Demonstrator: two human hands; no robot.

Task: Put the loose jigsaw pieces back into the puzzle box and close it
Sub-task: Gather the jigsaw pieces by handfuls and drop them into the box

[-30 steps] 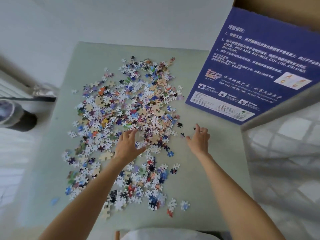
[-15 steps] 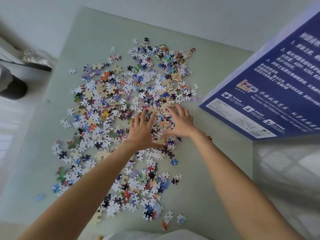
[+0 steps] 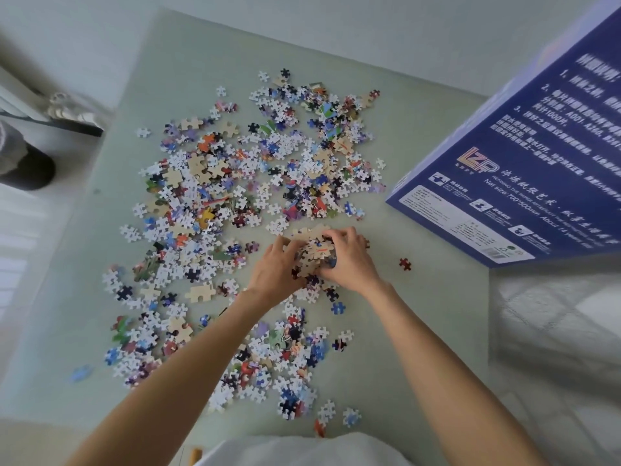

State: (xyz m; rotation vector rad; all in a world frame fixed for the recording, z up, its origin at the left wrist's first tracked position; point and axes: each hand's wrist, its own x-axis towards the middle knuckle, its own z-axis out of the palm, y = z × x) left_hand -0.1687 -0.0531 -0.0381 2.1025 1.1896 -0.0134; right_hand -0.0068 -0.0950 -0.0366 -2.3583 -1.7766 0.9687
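Observation:
Many loose jigsaw pieces lie spread over the pale green table. My left hand and my right hand face each other at the middle of the table. Between them they cup a heap of jigsaw pieces, fingers curled round it from both sides. The blue puzzle box with white print stands at the right edge, about a hand's width from my right hand. Its opening is out of view.
One dark red piece lies alone between my right hand and the box. A dark round object sits off the table at the left. White cloth lies to the right below the box.
My hands lay flat on the pieces side by side. They have since drawn together and curled, scooping up a heap of pieces between them.

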